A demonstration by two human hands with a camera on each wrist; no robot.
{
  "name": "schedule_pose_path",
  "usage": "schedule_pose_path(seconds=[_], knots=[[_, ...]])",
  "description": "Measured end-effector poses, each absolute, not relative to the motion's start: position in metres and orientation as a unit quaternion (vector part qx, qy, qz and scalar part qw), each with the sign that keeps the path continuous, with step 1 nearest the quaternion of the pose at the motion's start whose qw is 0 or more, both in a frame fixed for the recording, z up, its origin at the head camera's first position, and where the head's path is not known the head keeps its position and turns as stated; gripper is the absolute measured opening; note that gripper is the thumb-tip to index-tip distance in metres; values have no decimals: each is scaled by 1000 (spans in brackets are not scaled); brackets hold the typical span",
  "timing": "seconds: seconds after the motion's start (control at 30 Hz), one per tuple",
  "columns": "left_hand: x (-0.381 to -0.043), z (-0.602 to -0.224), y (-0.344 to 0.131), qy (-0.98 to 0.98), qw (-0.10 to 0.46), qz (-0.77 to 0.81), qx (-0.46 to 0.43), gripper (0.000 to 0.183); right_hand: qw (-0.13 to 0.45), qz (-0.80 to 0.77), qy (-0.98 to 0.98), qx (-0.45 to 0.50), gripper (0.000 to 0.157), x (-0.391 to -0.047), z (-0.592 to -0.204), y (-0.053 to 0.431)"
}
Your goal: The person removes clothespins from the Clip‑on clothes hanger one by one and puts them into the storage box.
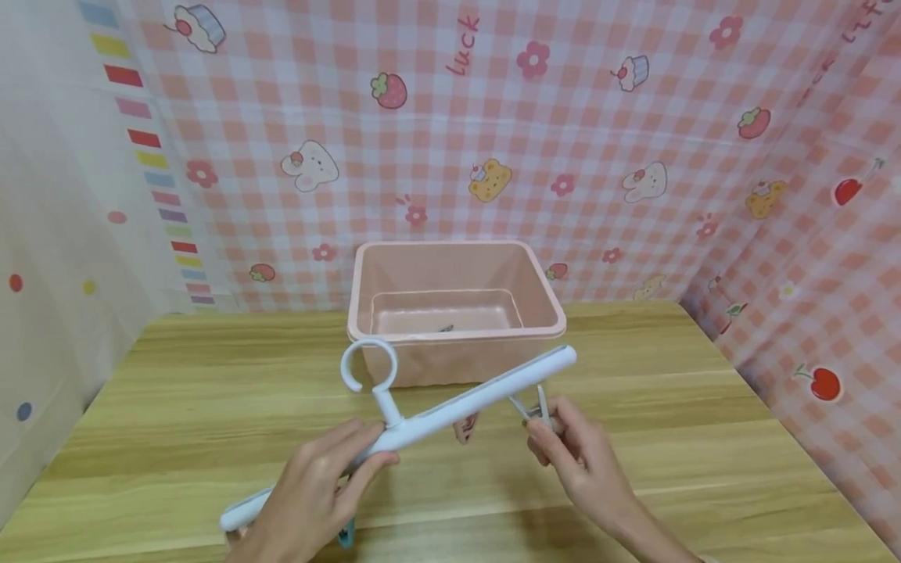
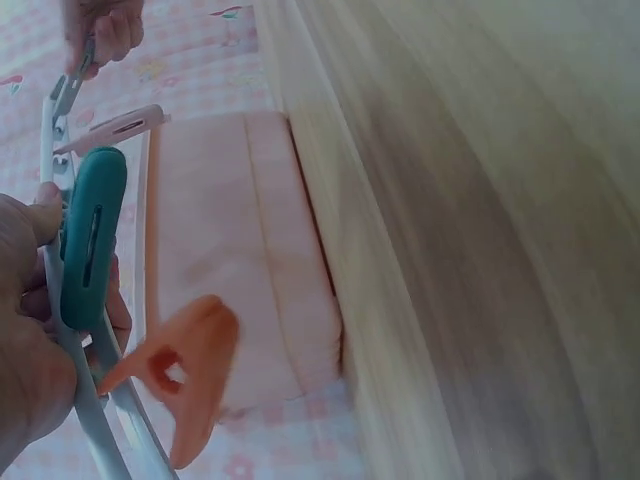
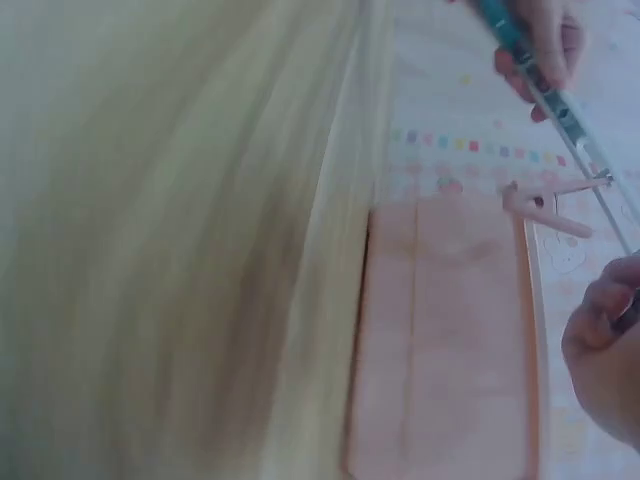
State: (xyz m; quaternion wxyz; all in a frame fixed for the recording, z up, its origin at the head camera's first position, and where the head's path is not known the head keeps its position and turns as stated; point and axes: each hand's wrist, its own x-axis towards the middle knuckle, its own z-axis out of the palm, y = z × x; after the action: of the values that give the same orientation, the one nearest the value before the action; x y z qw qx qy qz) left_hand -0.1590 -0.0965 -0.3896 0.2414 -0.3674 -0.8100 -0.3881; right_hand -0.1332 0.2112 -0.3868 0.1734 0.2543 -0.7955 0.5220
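While the left hand (image 1: 313,481), fingers (image 1: 352,438) curled, grips a tilted, ring-hooked, pale-blue hanger (image 1: 479,399) above the desk (image 1: 676,391), the right hand (image 1: 580,465) pinches a grey clip (image 1: 544,408) beside it; a teal clip (image 2: 93,240), pink clip (image 2: 120,129) and orange clip (image 2: 200,375) hang beneath.

Pink gingham cloth (image 1: 450,129) clean across back, cupcakes (image 1: 200,29) and strawberries (image 1: 391,91) all over; cherry-printed gingham (image 1: 795,250) at right; pale spotted cloth (image 1: 63,188) left; wood-grain tabletop (image 1: 669,438) below!
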Motion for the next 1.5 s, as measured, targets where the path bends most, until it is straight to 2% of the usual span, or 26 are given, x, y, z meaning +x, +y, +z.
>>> schedule_pose_path(seconds=[0.23,0.3,0.43,0.6,0.73,0.9,1.03,1.5], knots=[[-159,-386,-102,-788,258,-391,-398,25,-105,751,-598,261,34,-132,-383,219],[-159,-385,-104,-788,257,-390,-402,25,-153,774,-558,258,39,-132,-382,221],[-159,-384,-105,-785,257,-392,-406,25,-209,802,-489,272,47,-134,-383,222],[-160,-385,-107,-781,258,-394,-410,24,-248,820,-419,302,51,-138,-387,222],[-162,-386,-108,-776,267,-381,-425,22,-283,835,-364,299,48,-139,-390,223],[-161,-385,-108,-766,246,-408,-431,23,-314,846,-305,304,48,-135,-393,217],[-158,-381,-109,-767,231,-438,-407,32,-318,840,-304,317,54,-131,-391,212],[-162,-382,-110,-784,239,-427,-382,28,-296,843,-335,299,62,-128,-390,216]])
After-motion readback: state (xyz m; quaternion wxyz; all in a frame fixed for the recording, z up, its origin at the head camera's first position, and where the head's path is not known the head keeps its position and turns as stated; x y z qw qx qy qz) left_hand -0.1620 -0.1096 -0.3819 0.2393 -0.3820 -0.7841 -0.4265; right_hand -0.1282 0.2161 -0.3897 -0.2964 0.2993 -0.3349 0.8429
